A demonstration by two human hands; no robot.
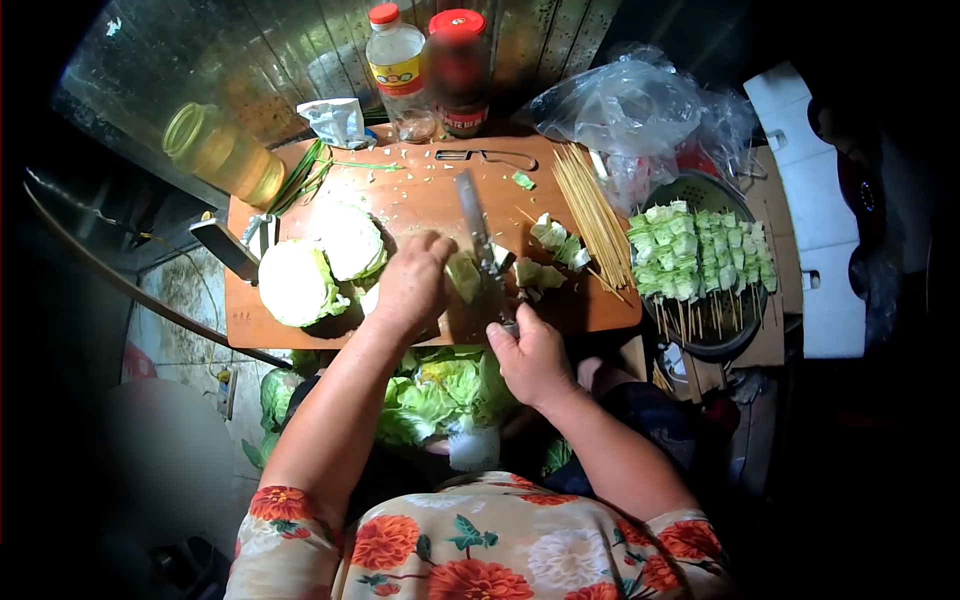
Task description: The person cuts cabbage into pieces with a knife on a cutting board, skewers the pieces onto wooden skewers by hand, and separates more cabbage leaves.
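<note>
My right hand [537, 358] is wrapped round the handle of a kitchen knife [474, 215], whose blade points away from me over the wooden cutting board [300, 337]. Left of the blade, my left hand [410, 285] is curled down over cabbage on the board; its fingertips are partly hidden. A cut cabbage piece [462, 276] shows between that hand and the blade. To the right of the knife lie loose cabbage pieces [538, 276] and a partly loaded skewer [560, 242]. Two cut cabbage halves [293, 283] [350, 241] rest at the board's left.
Bare bamboo skewers [590, 215] lie along the board's right side. Beyond them, loaded cabbage skewers [700, 250] fill a dark colander [712, 345]. A peeler [487, 156], a bottle [397, 65] and jars [225, 155] stand or lie at the back. Cabbage leaves [445, 395] sit below the board.
</note>
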